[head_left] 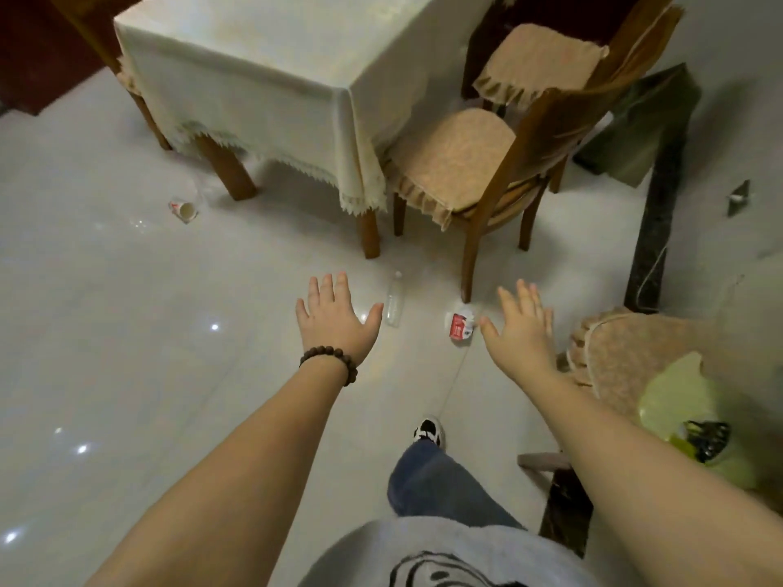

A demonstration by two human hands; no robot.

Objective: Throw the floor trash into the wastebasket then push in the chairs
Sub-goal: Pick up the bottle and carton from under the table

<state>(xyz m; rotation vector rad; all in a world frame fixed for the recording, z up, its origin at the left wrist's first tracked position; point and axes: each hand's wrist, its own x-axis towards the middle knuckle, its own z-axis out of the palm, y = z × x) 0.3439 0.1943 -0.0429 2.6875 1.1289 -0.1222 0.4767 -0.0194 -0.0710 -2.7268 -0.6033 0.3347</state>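
We hold both hands out over the pale tiled floor (pixel 106 332), palms down, fingers spread wide and gripping nothing. Our left hand (pixel 334 317) wears a dark beaded bracelet (pixel 330 361) at the wrist; our right hand (pixel 519 328) reaches out beside it.

We take the cloth-covered table (pixel 262 78) as our landmark. Its cream tablecloth (pixel 296 133) hangs down with a fringed edge, and the tabletop carries nothing that we can see. Just off the table's near corner leg, on the floor between our two hands, lies a clear plastic bottle (pixel 394 300) on its side. A little further to the right of it, close to our right thumb, lies a crumpled red-and-white carton (pixel 459 326). To the left of the table's near-left leg lies a tipped paper cup (pixel 184 208), its mouth turned toward us.

Against the table's right side stands a wooden chair (pixel 474 171) with a beige frilled cushion, its seat partly out from under the cloth. Behind it, further along the same side, stands a second cushioned chair (pixel 538 63). Well to the right of the table, nearest us, we see the cushioned seat of a third chair (pixel 627 353), and beside that a wastebasket lined with a yellow-green bag (pixel 695 413), with something dark inside.

Below our arms show a blue trouser leg and a black-and-white shoe (pixel 428 432).
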